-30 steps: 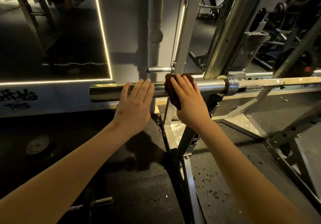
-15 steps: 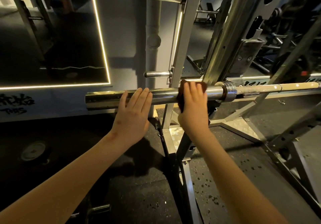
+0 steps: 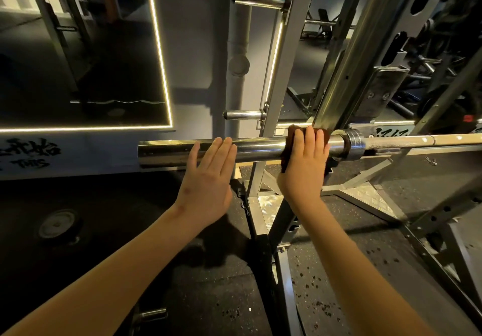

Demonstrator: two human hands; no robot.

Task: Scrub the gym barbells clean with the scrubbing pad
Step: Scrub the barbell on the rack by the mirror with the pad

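The long chrome steel barbell (image 3: 257, 148) lies level in the grey metal rack (image 3: 277, 75), its axis running left to right just beyond both hands. The left hand (image 3: 208, 179) rests flat on it, fingers straight, holding nothing. The right hand (image 3: 305, 168), nearer the steel collar (image 3: 352, 144), curls the dark brown scrubbing pad (image 3: 289, 148) over the barbell, so strokes should run leftward.

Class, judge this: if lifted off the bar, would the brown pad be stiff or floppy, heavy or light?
Probably floppy: the pad drapes over the bar under the right hand. Likely light: its thin edge hangs loosely below.
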